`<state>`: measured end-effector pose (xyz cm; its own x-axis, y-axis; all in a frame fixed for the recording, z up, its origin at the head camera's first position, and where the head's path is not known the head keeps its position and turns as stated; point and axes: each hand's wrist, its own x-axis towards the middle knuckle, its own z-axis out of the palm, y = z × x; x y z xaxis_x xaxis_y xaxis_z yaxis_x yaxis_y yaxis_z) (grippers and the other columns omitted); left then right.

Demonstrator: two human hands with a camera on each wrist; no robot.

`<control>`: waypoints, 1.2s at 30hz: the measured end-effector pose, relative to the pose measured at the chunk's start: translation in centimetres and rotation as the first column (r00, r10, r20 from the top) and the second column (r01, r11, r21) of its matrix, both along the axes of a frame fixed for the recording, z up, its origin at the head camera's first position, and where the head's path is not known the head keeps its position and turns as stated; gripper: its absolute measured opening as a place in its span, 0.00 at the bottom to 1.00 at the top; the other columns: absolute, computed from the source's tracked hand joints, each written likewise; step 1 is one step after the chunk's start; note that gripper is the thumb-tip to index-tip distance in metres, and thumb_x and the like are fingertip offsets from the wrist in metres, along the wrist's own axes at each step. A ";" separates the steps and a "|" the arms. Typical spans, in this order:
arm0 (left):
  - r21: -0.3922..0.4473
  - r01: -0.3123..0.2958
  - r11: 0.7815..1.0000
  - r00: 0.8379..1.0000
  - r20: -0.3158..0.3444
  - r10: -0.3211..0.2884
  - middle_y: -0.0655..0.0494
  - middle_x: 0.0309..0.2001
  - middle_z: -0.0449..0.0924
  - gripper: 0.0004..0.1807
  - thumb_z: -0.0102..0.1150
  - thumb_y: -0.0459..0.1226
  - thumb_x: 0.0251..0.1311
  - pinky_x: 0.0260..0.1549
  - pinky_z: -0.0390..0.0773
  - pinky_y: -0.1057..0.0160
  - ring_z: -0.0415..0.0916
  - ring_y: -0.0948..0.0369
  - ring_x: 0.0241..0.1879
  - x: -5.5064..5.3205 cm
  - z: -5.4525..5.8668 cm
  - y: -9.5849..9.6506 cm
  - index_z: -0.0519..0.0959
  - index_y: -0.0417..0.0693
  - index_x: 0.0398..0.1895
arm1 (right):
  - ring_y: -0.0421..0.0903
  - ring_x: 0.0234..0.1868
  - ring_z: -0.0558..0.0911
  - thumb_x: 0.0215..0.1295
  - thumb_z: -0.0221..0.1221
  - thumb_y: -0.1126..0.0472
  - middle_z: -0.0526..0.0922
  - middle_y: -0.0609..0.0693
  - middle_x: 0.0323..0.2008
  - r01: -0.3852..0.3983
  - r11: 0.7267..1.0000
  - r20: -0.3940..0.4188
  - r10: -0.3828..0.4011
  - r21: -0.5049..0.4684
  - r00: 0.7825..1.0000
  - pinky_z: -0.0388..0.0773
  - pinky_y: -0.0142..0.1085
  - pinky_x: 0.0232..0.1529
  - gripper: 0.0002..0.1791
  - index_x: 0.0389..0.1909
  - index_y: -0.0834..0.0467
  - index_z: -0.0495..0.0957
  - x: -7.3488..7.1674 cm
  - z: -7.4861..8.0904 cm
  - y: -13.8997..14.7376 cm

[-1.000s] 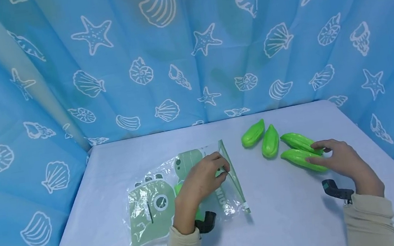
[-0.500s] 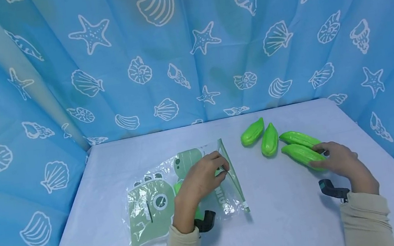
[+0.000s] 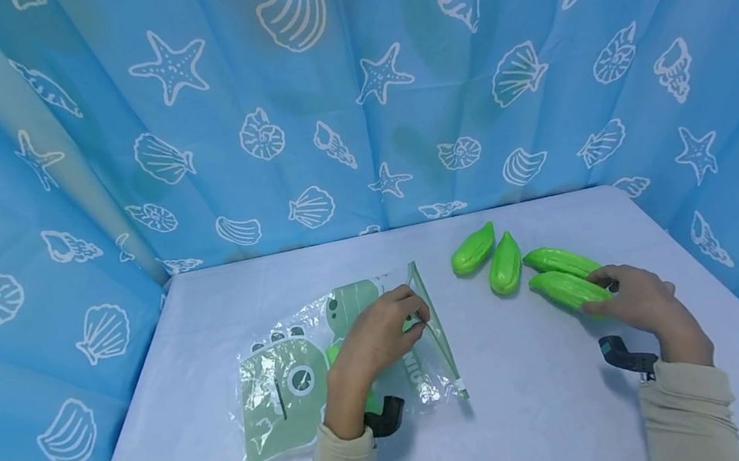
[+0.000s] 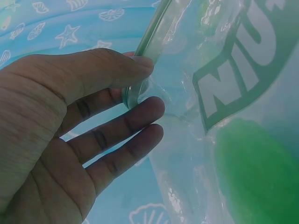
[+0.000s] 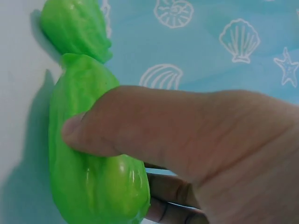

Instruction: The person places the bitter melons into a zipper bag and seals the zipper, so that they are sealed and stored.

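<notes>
In the head view my left hand (image 3: 383, 334) pinches the rim of a clear zip bag (image 3: 281, 413) with a green cartoon print, thumb against forefinger on the green edge strip (image 4: 152, 32). The bag lies flat on the table; a bright green shape (image 4: 254, 172) shows through its film. At the right, my right hand (image 3: 641, 300) grips the nearer of two ribbed green toy gourds (image 3: 562, 288), thumb on its near side and fingers behind. The other gourd (image 3: 558, 258) lies just behind, partly covered. In the right wrist view the thumb presses across the held gourd (image 5: 84, 186).
Two more green gourds, a left one (image 3: 473, 250) and a right one (image 3: 505, 265), lie toward the back of the white-covered table (image 3: 506, 415). A blue curtain (image 3: 338, 94) with shell and starfish prints rises behind and along both sides.
The right hand has shifted slightly left and closed on the nearer gourd, whose hand-side end has risen a little toward the one behind. The left hand and bag stay in place.
</notes>
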<state>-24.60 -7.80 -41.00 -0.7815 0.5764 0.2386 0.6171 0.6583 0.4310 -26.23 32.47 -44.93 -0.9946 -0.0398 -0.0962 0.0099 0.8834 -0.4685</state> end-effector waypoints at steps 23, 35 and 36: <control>0.025 -0.002 1.000 1.000 -0.003 0.003 0.60 0.41 0.78 0.05 0.67 0.31 0.62 0.39 0.78 0.68 0.79 0.58 0.40 0.2 0.0 0.1 0.84 0.49 0.39 | 0.68 0.60 0.69 0.59 0.70 0.57 0.76 0.67 0.56 -0.165 0.980 -0.213 0.138 -0.111 0.967 0.54 0.69 0.57 0.30 0.61 0.64 0.76 -0.4 1.2 -6.4; 0.001 -0.012 1.000 1.000 -0.007 0.012 0.61 0.42 0.77 0.05 0.67 0.32 0.62 0.39 0.78 0.68 0.77 0.62 0.40 0.2 0.0 0.0 0.84 0.50 0.40 | 0.65 0.59 0.72 0.59 0.71 0.56 0.77 0.64 0.54 -0.255 0.961 -0.220 0.227 -0.106 0.949 0.57 0.70 0.58 0.29 0.61 0.62 0.77 -0.5 0.5 -9.2; 0.000 -0.012 1.000 1.000 -0.007 0.012 0.61 0.42 0.77 0.05 0.67 0.32 0.62 0.39 0.78 0.67 0.77 0.62 0.40 0.2 0.0 0.0 0.85 0.50 0.40 | 0.65 0.59 0.72 0.59 0.71 0.56 0.77 0.64 0.55 -0.260 0.959 -0.218 0.231 -0.111 0.948 0.57 0.70 0.58 0.30 0.61 0.62 0.77 -0.5 0.5 -9.3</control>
